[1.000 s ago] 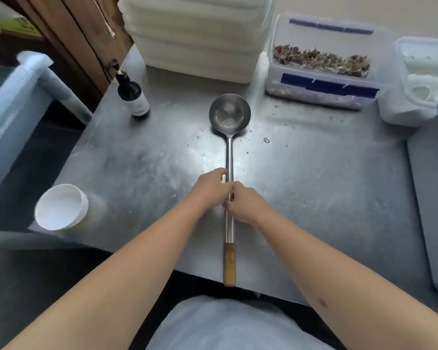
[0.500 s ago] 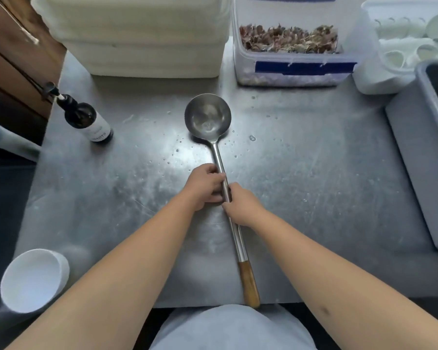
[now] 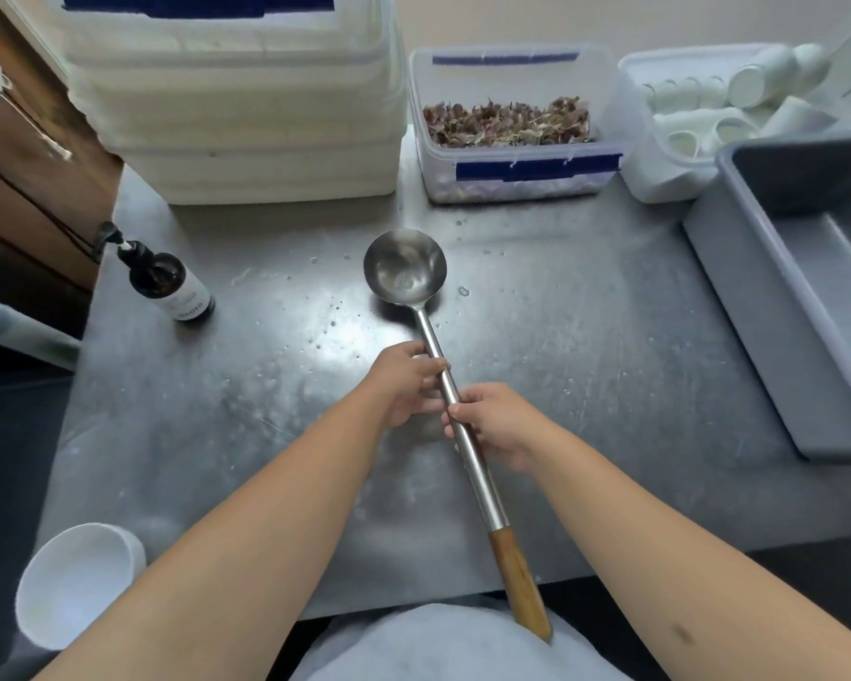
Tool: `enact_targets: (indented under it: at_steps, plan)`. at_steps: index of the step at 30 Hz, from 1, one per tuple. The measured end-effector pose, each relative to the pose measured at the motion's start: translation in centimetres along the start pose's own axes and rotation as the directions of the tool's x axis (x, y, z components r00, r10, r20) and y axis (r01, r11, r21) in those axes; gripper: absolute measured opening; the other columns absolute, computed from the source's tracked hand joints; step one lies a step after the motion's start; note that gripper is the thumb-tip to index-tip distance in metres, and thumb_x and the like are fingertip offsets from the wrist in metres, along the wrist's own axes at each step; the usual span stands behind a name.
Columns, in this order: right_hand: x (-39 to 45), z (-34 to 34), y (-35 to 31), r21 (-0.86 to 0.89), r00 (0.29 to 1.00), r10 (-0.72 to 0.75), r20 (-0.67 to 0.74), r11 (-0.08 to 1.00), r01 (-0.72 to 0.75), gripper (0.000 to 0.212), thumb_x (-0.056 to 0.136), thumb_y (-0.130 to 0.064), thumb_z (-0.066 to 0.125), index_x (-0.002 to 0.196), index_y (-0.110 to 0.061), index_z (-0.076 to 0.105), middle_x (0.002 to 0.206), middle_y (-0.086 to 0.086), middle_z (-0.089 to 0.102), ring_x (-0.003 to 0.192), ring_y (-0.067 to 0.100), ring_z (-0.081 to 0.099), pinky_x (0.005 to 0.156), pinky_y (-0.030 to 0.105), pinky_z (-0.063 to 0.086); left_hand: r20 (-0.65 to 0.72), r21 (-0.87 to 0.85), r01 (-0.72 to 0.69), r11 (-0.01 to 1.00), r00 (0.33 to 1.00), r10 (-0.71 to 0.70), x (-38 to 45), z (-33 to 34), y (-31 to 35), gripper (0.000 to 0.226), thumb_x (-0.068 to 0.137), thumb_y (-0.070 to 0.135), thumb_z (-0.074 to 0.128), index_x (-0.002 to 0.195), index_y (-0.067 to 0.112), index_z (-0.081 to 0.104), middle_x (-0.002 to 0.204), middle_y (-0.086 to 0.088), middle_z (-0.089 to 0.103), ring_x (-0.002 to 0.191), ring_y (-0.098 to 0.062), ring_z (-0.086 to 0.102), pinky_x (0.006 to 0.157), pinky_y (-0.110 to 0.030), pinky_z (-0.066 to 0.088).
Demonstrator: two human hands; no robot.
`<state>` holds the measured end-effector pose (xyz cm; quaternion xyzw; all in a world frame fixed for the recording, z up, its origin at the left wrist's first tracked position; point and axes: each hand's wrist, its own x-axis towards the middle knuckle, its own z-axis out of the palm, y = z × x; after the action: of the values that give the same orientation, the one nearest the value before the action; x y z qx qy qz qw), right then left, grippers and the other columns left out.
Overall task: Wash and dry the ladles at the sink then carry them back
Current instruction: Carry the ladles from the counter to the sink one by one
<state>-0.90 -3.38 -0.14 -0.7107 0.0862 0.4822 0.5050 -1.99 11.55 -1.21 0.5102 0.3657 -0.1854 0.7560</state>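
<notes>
A white cup (image 3: 77, 582) sits at the near left corner of the metal tabletop (image 3: 585, 366). Farther back on the left stands a dark bottle (image 3: 170, 282) with a pump top. Behind it is a stack of white boxes (image 3: 237, 105).

In the middle lies the ladle (image 3: 440, 366). Its round bowl (image 3: 405, 266) faces up and sits on the tabletop, near some water drops. Its long metal stem runs back toward the person, and the wooden end (image 3: 519, 582) sticks out past the near edge of the tabletop.

The left hand (image 3: 406, 385) holds the stem, with its fingers curled around it. The right hand (image 3: 499, 425) holds the stem just beside it, closer to the wooden end, with its fingers wrapped around too.

Behind the ladle is a clear box (image 3: 517, 125) with dried bits inside. To its right is a white tub (image 3: 659, 154) full of little white cups. A gray bin (image 3: 757, 297) sits at the far right.
</notes>
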Motion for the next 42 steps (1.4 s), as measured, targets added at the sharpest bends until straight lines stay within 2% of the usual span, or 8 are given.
enact_targets:
  at_steps: [2, 5, 9, 15, 21, 26, 34, 42]
  plan:
    - [-1.5, -0.6, -0.1, 0.022, 1.0, -0.019, -0.009, 1.0, 0.02, 0.012, 0.097, -0.004, 0.053, 0.094, -0.003, 0.064, 0.08, 0.009, 0.065, 0.07, 0.019, 0.065, 0.066, 0.031, 0.054, 0.016, -0.032, -0.002, 0.999, 1.0, 0.003, -1.1, 0.8, 0.2, 0.014, 0.091, -0.003, 0.059, 0.101, 0.006, 0.059, 0.1, -0.016, 0.061, 0.085, -0.029, 0.063, 0.077, -0.054, 0.059]
    - [-3.7, -1.7, -0.3, 0.046, 0.999, -0.042, -0.006, 0.998, 0.042, 0.01, 0.097, -0.006, 0.054, 0.097, -0.003, 0.064, 0.079, 0.007, 0.065, 0.071, 0.019, 0.064, 0.061, 0.028, 0.053, 0.034, -0.023, -0.012, 1.0, 0.999, 0.013, -2.8, 2.2, 0.5, 0.016, 0.09, -0.003, 0.059, 0.105, 0.002, 0.058, 0.097, -0.015, 0.059, 0.081, -0.027, 0.062, 0.065, -0.044, 0.06]
    - [-6.5, -3.0, -0.1, 0.055, 0.997, -0.073, 0.004, 0.996, 0.072, 0.011, 0.096, -0.009, 0.056, 0.092, -0.007, 0.066, 0.082, 0.007, 0.068, 0.079, 0.023, 0.064, 0.071, 0.034, 0.049, 0.036, -0.016, -0.046, 0.999, 0.998, 0.047, -5.3, 4.0, 0.3, 0.016, 0.089, -0.003, 0.06, 0.104, 0.002, 0.057, 0.095, -0.014, 0.058, 0.08, -0.026, 0.064, 0.06, -0.038, 0.059]
    - [-11.1, -5.4, 1.1, 0.098, 0.994, -0.112, -0.009, 0.989, 0.113, 0.012, 0.097, -0.012, 0.056, 0.094, -0.005, 0.066, 0.079, 0.005, 0.069, 0.075, 0.021, 0.066, 0.061, 0.03, 0.051, 0.064, -0.009, -0.066, 0.998, 0.996, 0.066, -8.4, 7.8, -0.3, 0.017, 0.089, -0.005, 0.06, 0.105, 0.001, 0.056, 0.094, -0.014, 0.059, 0.081, -0.028, 0.064, 0.063, -0.042, 0.06]
    - [-15.7, -9.5, 4.0, 0.147, 0.99, -0.122, -0.071, 0.98, 0.131, 0.016, 0.096, -0.011, 0.058, 0.1, 0.002, 0.066, 0.078, 0.009, 0.067, 0.067, 0.018, 0.064, 0.062, 0.03, 0.053, 0.123, 0.047, -0.065, 0.997, 0.991, 0.059, -9.8, 13.6, -2.5, 0.021, 0.089, -0.005, 0.059, 0.108, -0.001, 0.054, 0.094, -0.015, 0.057, 0.077, -0.027, 0.065, 0.064, -0.042, 0.06]
    - [-19.2, -12.6, 8.9, 0.271, 0.981, -0.072, -0.179, 0.955, 0.12, 0.021, 0.096, -0.008, 0.058, 0.104, 0.009, 0.065, 0.081, 0.013, 0.065, 0.072, 0.021, 0.063, 0.064, 0.031, 0.055, 0.235, 0.144, -0.023, 0.989, 0.972, -0.012, -10.0, 18.6, -6.1, 0.017, 0.087, -0.006, 0.061, 0.101, 0.002, 0.053, 0.095, -0.016, 0.056, 0.073, -0.026, 0.066, 0.066, -0.043, 0.059]
    - [-25.0, -12.3, 18.8, 0.47, 0.898, 0.038, -0.437, 0.862, 0.192, 0.018, 0.096, -0.007, 0.056, 0.099, 0.004, 0.069, 0.081, 0.01, 0.068, 0.072, 0.015, 0.066, 0.066, 0.027, 0.056, 0.424, 0.455, -0.023, 0.89, 0.885, -0.194, -11.0, 24.9, -13.4, 0.02, 0.089, -0.003, 0.06, 0.107, 0.001, 0.053, 0.1, -0.018, 0.059, 0.081, -0.029, 0.067, 0.067, -0.043, 0.059]
    - [-33.0, -9.8, 29.1, 0.616, 0.746, 0.217, -0.63, 0.724, 0.31, 0.018, 0.093, -0.007, 0.056, 0.093, 0.005, 0.07, 0.081, 0.009, 0.069, 0.075, 0.015, 0.068, 0.068, 0.025, 0.055, 0.582, 0.688, -0.124, 0.715, 0.682, -0.442, -16.7, 31.4, -22.5, 0.016, 0.088, -0.003, 0.061, 0.099, 0.005, 0.053, 0.089, -0.013, 0.06, 0.079, -0.026, 0.067, 0.076, -0.048, 0.059]
